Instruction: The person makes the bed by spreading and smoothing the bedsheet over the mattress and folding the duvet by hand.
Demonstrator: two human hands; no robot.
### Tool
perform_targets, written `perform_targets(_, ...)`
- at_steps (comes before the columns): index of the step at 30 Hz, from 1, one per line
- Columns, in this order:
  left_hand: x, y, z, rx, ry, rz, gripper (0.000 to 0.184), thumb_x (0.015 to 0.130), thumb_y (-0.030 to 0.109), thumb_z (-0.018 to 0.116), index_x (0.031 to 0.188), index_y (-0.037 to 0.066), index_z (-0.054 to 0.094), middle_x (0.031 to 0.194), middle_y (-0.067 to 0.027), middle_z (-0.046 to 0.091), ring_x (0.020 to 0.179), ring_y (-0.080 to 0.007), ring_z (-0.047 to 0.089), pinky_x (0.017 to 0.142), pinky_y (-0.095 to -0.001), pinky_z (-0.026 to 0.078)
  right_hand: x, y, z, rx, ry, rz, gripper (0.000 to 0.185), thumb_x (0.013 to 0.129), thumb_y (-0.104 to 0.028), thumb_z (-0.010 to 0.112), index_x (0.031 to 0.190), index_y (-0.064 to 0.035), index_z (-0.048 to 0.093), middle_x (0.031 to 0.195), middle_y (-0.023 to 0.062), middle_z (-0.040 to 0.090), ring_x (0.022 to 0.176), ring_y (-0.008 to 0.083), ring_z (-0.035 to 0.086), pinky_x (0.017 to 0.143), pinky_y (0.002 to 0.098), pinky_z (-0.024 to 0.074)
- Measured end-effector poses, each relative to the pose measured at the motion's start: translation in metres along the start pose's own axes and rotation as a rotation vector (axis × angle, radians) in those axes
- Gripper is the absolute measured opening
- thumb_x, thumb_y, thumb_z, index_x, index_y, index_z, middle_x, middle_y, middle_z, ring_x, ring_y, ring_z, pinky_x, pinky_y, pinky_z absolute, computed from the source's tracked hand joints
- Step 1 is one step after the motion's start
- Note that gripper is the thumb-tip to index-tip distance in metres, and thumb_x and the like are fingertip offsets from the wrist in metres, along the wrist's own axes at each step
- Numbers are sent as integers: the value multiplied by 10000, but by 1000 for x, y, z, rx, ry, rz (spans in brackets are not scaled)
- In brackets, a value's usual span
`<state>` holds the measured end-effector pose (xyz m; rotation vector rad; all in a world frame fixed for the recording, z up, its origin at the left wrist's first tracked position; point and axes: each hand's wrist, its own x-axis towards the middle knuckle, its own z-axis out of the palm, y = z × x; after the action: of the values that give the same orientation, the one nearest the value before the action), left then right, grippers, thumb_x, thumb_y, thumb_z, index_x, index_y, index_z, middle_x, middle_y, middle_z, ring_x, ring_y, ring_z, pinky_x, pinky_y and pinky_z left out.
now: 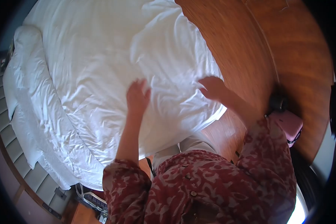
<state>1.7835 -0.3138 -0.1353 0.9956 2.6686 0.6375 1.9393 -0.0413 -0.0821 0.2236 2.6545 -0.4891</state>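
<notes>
A white sheet [100, 48] with many wrinkles covers the bed. Over its near part is my left hand [138, 98], slightly blurred, with the thumb apart from the fingers and nothing visible in it. To the right, by the sheet's right edge, my right hand [212, 89] points inward, its thumb and fingers apart and holding nothing that shows. Whether either hand touches the cloth is hard to tell. Between the hands the sheet has small folds.
White pillows [28, 74] lie along the grey padded headboard [20, 158] at the left. A pink suitcase [288, 125] stands at the right on the wooden floor [227, 41]. Cables and a power strip [95, 199] are at the bottom left.
</notes>
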Motion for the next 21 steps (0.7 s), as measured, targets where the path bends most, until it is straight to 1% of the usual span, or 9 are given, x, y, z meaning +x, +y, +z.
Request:
perform_targets(2, 25, 1, 2, 169, 37, -75, 477, 770, 344, 569, 1200, 160, 473, 1272, -169, 394, 1180, -364, 344, 903, -497, 335, 60, -24, -3, -108, 259, -231, 366, 740, -219, 588, 1094, -146, 534, 1058, 64, 552, 1026, 256, 483, 866, 409, 377)
perform_targets(4, 30, 9, 22, 242, -23, -140, 509, 778, 377, 546, 1239, 193, 435, 1347, -161, 299, 1236, -378, 256, 901, -549, 308, 101, -52, -3, -132, 229, -212, 417, 733, -231, 596, 1140, -188, 516, 1266, 77, 404, 1204, 277, 325, 934, 497, 299)
perform_targets(6, 11, 47, 40, 367, -242, -101, 520, 779, 418, 520, 1257, 245, 412, 1379, -133, 251, 1260, -372, 205, 893, -598, 278, 104, -59, 13, -220, 214, -160, 456, 723, -230, 606, 1166, -215, 496, 1291, 72, 381, 1229, 291, 293, 946, 516, 274)
perform_targets(9, -56, 99, 72, 136, -370, 220, 573, 684, 371, 607, 1214, 229, 440, 1323, -148, 332, 1247, -386, 237, 883, -649, 250, 75, -28, 48, -147, 245, -37, 552, 707, -272, 617, 1228, -243, 438, 1366, 74, 272, 1268, 312, 213, 952, 577, 226)
perform_targets(11, -105, 126, 69, -88, -535, 449, 541, 676, 338, 640, 1180, 205, 494, 1340, -165, 302, 1255, -381, 218, 879, -658, 239, 18, 29, 72, 13, 277, 206, 584, 733, -362, 582, 1270, -240, 387, 1361, 128, 277, 1265, 365, 201, 984, 499, 255)
perform_targets(13, -141, 140, 61, -198, -635, 530, 466, 709, 315, 630, 1143, 171, 539, 1293, -165, 382, 1213, -342, 323, 919, -567, 294, -51, 75, 83, 257, 2, 566, 627, 796, -443, 499, 1330, -189, 287, 1329, 182, 326, 1210, 347, 333, 971, 421, 318)
perform_targets(15, -146, 132, 44, -791, -1015, 137, 404, 753, 323, 593, 1113, 141, 565, 1195, -154, 491, 1110, -303, 453, 928, -431, 357, -106, 104, 85, 198, -280, 776, 630, 796, -426, 508, 1307, -109, 322, 1243, 204, 429, 1177, 328, 388, 970, 394, 322)
perform_targets(17, -153, 108, 33, -696, -635, 42, 378, 739, 255, 592, 1076, 86, 569, 1044, -134, 584, 975, -285, 542, 892, -356, 398, -121, 116, 90, 58, -243, 751, 593, 784, -386, 536, 1266, -79, 378, 1215, 198, 459, 1164, 329, 400, 956, 394, 334)
perform_targets(21, -104, 1, 1, -271, 38, -5, 347, 733, 192, 610, 1055, 75, 555, 1049, -159, 558, 1004, -327, 497, 890, -422, 377, -51, 55, 33, -30, 206, 291, 479, 738, -257, 606, 1158, -61, 485, 1178, 159, 494, 1099, 330, 444, 937, 414, 337)
